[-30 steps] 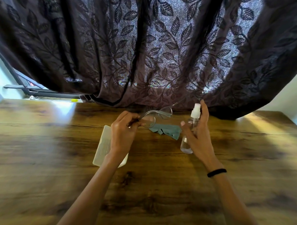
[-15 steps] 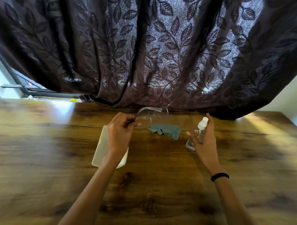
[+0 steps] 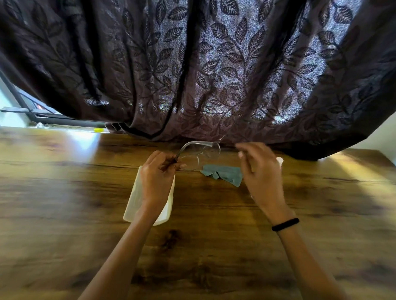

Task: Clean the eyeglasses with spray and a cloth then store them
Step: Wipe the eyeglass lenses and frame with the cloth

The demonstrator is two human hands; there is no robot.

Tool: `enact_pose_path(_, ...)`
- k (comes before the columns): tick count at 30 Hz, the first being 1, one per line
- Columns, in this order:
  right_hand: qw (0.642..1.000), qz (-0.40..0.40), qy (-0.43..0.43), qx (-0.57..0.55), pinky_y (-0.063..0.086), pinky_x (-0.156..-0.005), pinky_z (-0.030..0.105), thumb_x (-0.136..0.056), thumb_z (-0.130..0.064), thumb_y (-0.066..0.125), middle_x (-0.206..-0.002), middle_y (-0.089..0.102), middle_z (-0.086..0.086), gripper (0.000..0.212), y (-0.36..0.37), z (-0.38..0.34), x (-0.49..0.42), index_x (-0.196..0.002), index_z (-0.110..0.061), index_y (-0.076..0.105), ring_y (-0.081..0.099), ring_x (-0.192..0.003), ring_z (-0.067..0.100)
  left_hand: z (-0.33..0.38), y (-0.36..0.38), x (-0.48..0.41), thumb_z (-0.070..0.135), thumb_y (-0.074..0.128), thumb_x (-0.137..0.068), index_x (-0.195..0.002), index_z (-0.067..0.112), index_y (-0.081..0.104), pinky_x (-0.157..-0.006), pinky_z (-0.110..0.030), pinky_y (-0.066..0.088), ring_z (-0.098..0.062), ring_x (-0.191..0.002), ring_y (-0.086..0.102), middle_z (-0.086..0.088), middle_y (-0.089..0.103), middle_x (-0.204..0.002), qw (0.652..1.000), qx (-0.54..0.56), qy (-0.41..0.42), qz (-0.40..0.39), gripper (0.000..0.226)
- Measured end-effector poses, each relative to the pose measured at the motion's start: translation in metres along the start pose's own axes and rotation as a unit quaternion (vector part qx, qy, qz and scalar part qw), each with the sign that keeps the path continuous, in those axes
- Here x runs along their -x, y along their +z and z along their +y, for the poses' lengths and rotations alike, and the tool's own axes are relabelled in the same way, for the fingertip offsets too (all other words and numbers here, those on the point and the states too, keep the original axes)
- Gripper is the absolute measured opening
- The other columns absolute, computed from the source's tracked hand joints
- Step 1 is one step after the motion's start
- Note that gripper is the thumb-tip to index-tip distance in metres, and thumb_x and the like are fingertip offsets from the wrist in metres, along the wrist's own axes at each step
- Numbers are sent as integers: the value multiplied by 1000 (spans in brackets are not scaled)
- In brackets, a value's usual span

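Note:
My left hand (image 3: 157, 175) pinches one temple of the clear eyeglasses (image 3: 200, 155) and holds them just above the wooden table (image 3: 55, 212), lenses facing away. A grey-green cloth (image 3: 223, 173) lies crumpled on the table under and right of the lenses. My right hand (image 3: 260, 174) hovers blurred over the cloth's right end, fingers spread toward the glasses, with nothing in it. Only the white cap of the spray bottle (image 3: 279, 161) shows behind that hand. A white glasses case (image 3: 134, 199) lies beneath my left wrist.
A dark leaf-patterned curtain (image 3: 206, 71) hangs down to the table's far edge, right behind the glasses. A window frame (image 3: 47, 118) shows at the far left. A black band sits on my right wrist.
My right hand lowered the spray bottle to the table, let go and moved left toward the glasses. My left hand kept hold of the glasses and turned them slightly.

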State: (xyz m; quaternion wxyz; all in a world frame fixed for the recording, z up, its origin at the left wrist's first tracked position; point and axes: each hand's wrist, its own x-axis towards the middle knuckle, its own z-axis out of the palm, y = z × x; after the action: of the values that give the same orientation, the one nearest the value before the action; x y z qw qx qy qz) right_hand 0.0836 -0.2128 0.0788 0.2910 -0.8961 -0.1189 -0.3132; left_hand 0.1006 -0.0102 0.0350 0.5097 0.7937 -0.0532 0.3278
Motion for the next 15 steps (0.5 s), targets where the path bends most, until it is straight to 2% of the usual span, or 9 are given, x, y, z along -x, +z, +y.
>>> enact_pose_path(3,994,-104,16,9,40,-70,13,-90,-8,53,-105,64,8,19,28,3,3,-107,-8,62,60,-87,15,-1,-2,0,0,77,-66,-73,4,67,-62,-1,42,12,-71,56,2,61,-76,1000,-7,2,3,13)
enact_pose_path(6,983,-161,76,33,39,-75,21,-90,-10,52,-107,62,9,19,53,14,7,-106,-6,62,56,-96,20,-4,-7,-1,0,77,-65,-73,4,66,-61,-3,43,8,-71,56,1,61,-75,1000,-9,12,5,14)
enact_pose_path(10,969,-200,110,98,42,-77,31,-90,-11,51,-107,60,11,18,73,26,8,-101,-4,63,52,-101,27,-8,-11,-3,-1,78,-65,-72,4,66,-60,-11,46,-9,-70,57,0,61,-75,1000,-10,22,5,15)
enact_pose_path(12,965,-204,117,118,45,-80,33,-90,-11,52,-111,59,12,20,77,27,7,-106,-5,61,51,-104,28,-10,-11,-5,1,78,-64,-73,5,66,-61,-12,46,-7,-70,57,2,61,-75,1000,-11,20,10,15)
enact_pose_path(15,960,-205,127,141,46,-82,34,-89,-10,52,-117,56,12,22,77,26,6,-108,-3,60,48,-110,28,-11,-12,-6,2,78,-65,-73,6,67,-63,-7,44,5,-70,55,4,61,-76,1000,-16,16,13,15)
